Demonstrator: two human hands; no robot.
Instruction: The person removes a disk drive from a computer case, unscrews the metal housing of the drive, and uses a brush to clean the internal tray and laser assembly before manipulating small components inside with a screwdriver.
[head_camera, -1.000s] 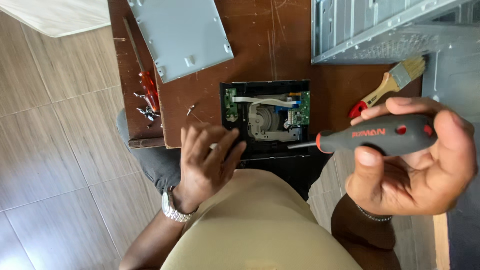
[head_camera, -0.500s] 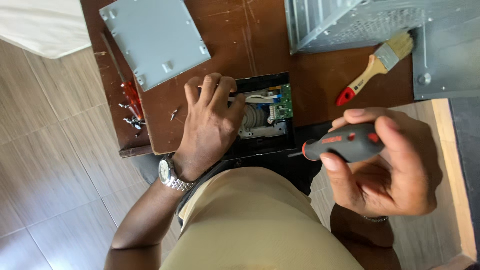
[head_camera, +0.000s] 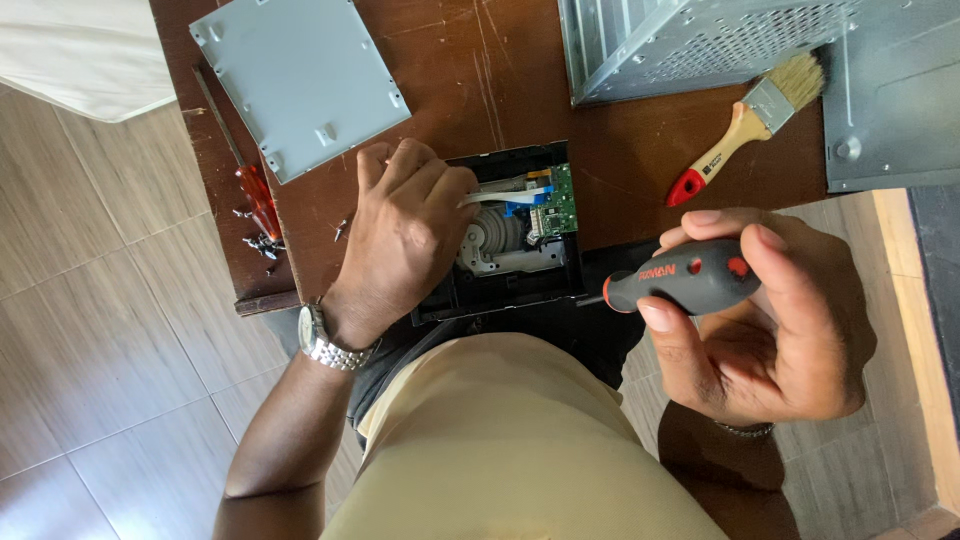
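Observation:
An opened black optical drive (head_camera: 525, 235) lies at the near edge of a brown wooden table (head_camera: 470, 80), its green circuit board and grey mechanism exposed. My left hand (head_camera: 400, 235), a metal watch on its wrist, rests over the drive's left half with fingers curled on its far left corner. Right of the drive and nearer to me, my right hand (head_camera: 770, 320) holds a screwdriver (head_camera: 685, 280) with a dark grey and red handle; its shaft points left toward the drive's right side.
The drive's grey metal cover plate (head_camera: 300, 80) lies at the table's far left. A thin red-handled screwdriver (head_camera: 250, 185) and several small screws (head_camera: 258, 245) sit on the left edge. A paintbrush (head_camera: 750, 130) and a grey metal computer case (head_camera: 700, 40) are at the right.
My left hand has gone from my lap up onto the drive and stays there. My right hand with the screwdriver has dropped a little lower and nearer.

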